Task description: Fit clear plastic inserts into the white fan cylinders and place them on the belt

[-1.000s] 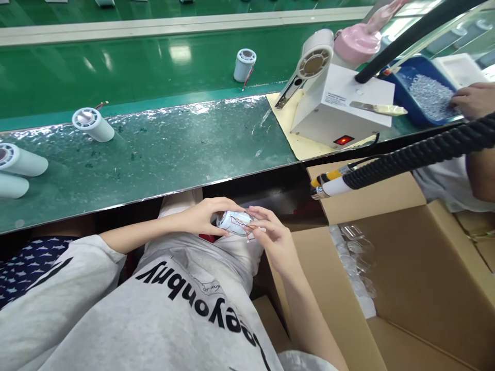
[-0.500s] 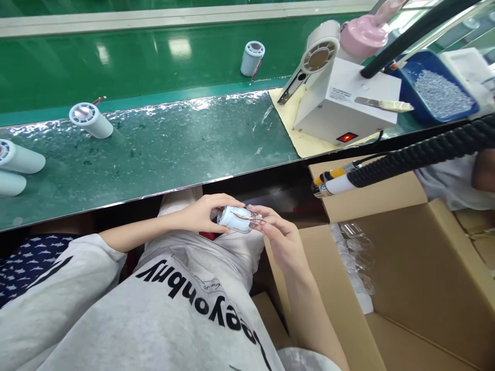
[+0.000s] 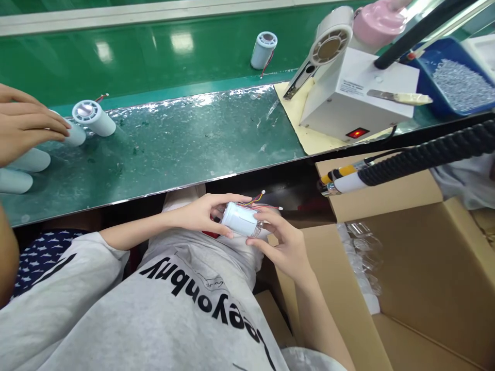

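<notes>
Above my lap I hold a light blue cylinder [image 3: 240, 219] lying on its side. My left hand [image 3: 211, 215] is closed round its left end, thumb below and fingers above. Thumb and fingers of my right hand [image 3: 282, 239] grip its right end, where a clear plastic part [image 3: 261, 226] shows. Thin coloured wires [image 3: 257, 200] with small white connectors stick out past the cylinder on its far side. What the left palm covers is hidden.
Similar blue cylinders [image 3: 95, 118] stand on the green bench; another person's hand [image 3: 31, 121] touches one at left. One more cylinder [image 3: 264, 50] stands farther back. At right are a white box with a fan-like head [image 3: 348, 103], a blue bin [image 3: 429, 77], a hanging coiled-hose tool [image 3: 344, 180] and an open carton [image 3: 425, 257].
The cylinder has turned in my hands, and its wires now spread outward on the far side. My right fingers have shifted onto its end. Another person's hand has come in at left with a cylinder.
</notes>
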`<act>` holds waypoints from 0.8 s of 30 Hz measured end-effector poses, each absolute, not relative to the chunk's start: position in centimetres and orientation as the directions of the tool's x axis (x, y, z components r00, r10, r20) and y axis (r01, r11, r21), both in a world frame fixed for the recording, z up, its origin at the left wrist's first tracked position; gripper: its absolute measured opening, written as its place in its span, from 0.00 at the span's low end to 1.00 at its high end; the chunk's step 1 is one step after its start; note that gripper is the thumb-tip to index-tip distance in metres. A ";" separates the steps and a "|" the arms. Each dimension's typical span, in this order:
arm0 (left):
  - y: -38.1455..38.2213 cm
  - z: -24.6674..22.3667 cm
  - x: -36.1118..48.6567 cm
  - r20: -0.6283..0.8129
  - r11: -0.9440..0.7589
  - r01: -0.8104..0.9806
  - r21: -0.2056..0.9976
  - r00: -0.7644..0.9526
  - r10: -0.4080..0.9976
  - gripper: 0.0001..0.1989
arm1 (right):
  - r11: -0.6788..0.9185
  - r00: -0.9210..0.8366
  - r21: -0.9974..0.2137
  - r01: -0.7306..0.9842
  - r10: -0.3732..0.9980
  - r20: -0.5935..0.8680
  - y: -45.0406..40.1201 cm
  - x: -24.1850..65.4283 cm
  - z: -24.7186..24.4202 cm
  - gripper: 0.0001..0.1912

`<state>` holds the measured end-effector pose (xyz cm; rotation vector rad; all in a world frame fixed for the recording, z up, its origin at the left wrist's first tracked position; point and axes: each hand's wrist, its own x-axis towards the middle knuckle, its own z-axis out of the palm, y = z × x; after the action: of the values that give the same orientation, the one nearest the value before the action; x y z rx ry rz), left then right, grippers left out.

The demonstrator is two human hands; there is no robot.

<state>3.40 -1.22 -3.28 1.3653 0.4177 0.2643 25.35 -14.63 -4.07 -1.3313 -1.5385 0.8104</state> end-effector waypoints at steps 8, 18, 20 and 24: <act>-0.4 -4.4 5.1 -0.229 0.361 0.059 0.931 0.864 0.449 0.45 | 0.045 0.180 -0.995 0.094 0.982 0.062 -14.6 25.2 -6.4 0.25; 2.1 -8.8 19.3 -0.225 0.426 0.021 0.905 0.872 0.435 0.38 | 0.081 0.725 -0.997 0.012 0.685 0.065 -14.0 28.5 -13.2 0.31; 2.4 -8.7 20.9 -0.211 0.404 0.031 0.914 0.887 0.410 0.37 | 0.094 0.744 -0.995 0.021 0.664 0.078 -13.7 29.4 -13.6 0.32; 3.2 -8.3 21.7 -0.196 0.365 0.045 0.930 0.900 0.388 0.37 | 0.117 0.729 -0.993 0.022 0.678 0.096 -13.3 30.8 -13.7 0.33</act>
<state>21.68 3.21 -8.35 1.1856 0.4199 0.2290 30.83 -13.34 -13.69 -1.3875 -0.6301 0.5298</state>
